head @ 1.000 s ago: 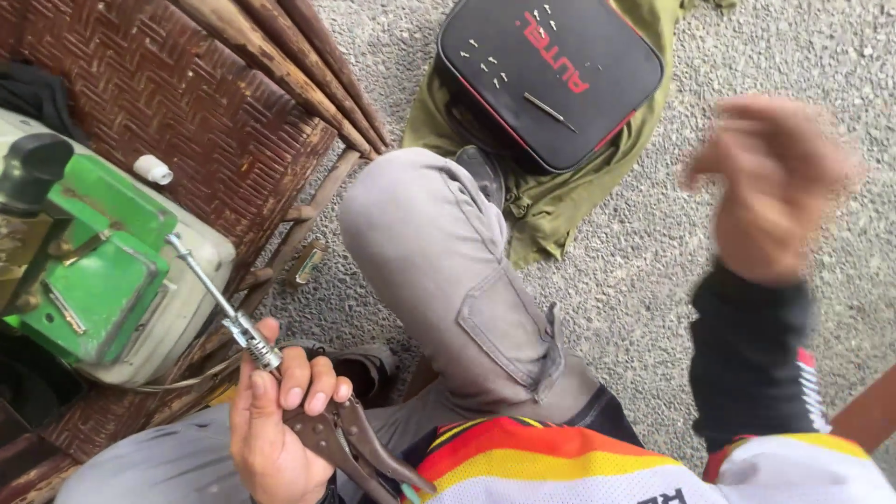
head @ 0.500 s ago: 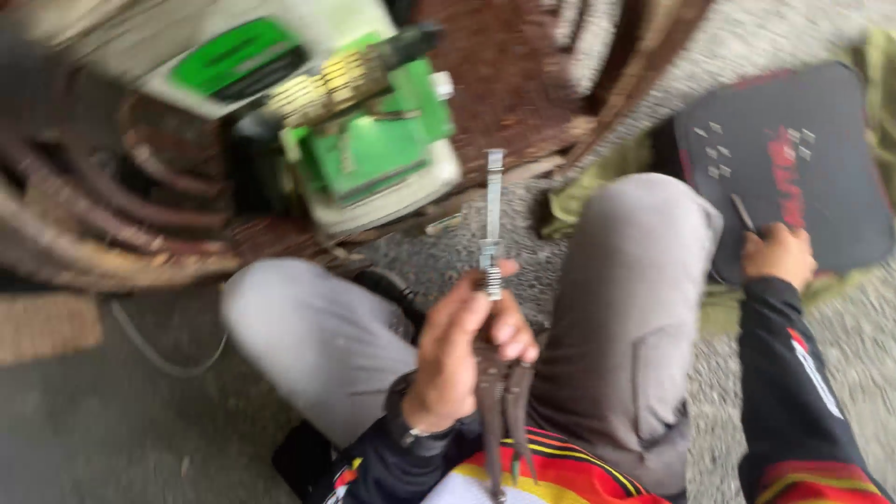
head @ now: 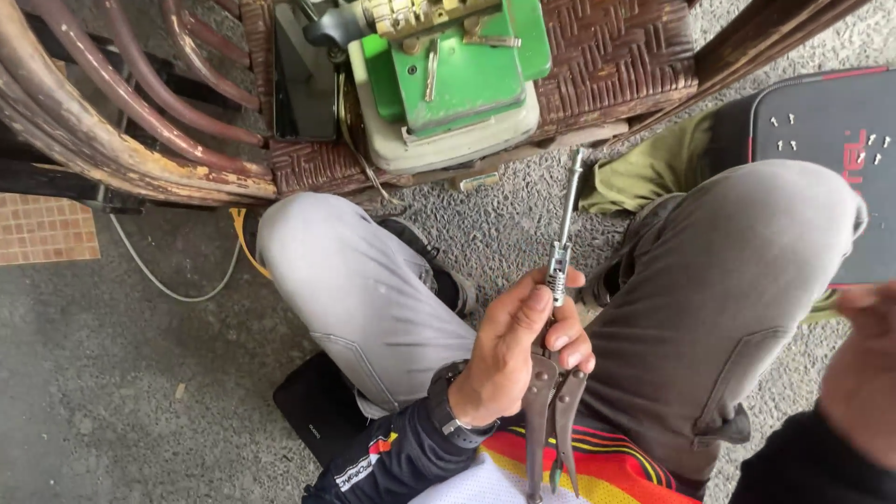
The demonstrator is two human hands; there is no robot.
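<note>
**Left hand grips locking pliers clamping a slim metal rod**

The left hand [head: 509, 359] is clenched around a pair of worn steel locking pliers [head: 551, 411], fingers [head: 569, 341] wrapped over the upper handles and the thumb pressed up beside the jaws. The pliers clamp a thin silver metal rod with a ribbed middle section [head: 565, 233], which stands nearly upright between the person's grey-trousered knees [head: 364, 280]. The rod's upper tip ends just below the green-and-cream boxy machine [head: 448, 84], which sits on a brown woven rattan chair seat [head: 616, 56]. Right of the machine, a black zippered case with red trim [head: 831, 140] lies on the gravel, on an olive cloth [head: 653, 168]. The right hand [head: 863, 373] is blurred at the frame's edge, well right of the pliers; whether it is clenched or released cannot be told.
</note>
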